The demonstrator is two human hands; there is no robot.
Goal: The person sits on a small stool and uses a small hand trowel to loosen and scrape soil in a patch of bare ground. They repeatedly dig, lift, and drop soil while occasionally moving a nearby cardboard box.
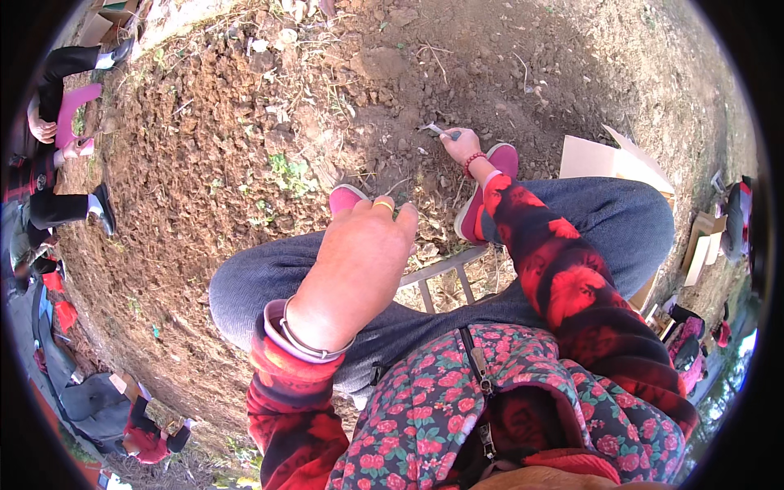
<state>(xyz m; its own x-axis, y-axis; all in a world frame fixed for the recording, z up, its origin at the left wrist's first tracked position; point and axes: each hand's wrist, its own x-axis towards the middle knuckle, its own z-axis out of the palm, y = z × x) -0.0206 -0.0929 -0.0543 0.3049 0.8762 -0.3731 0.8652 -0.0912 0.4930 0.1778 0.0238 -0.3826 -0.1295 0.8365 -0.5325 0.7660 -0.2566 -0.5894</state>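
Note:
My right hand (461, 144), with a red bead bracelet, grips a small hand tool (436, 128) by its dark handle; the pale metal end rests at or just above the loose brown soil (392, 110). I cannot tell the tool's exact kind. My left hand (367, 257) is raised over my lap, knuckles up, with a ring and a metal bangle. Its fingers curl under, and their tips are hidden, so whether it holds anything does not show. Between my legs shows part of a metal frame (441, 267). My pink shoes (505, 160) stand on the soil.
An open cardboard box (588, 158) stands beside my knee on the right. Another cardboard box (698, 245) lies farther right. Several people sit along the left edge, one by a pink plastic object (68, 110). Small green plants (291, 174) grow before my left foot.

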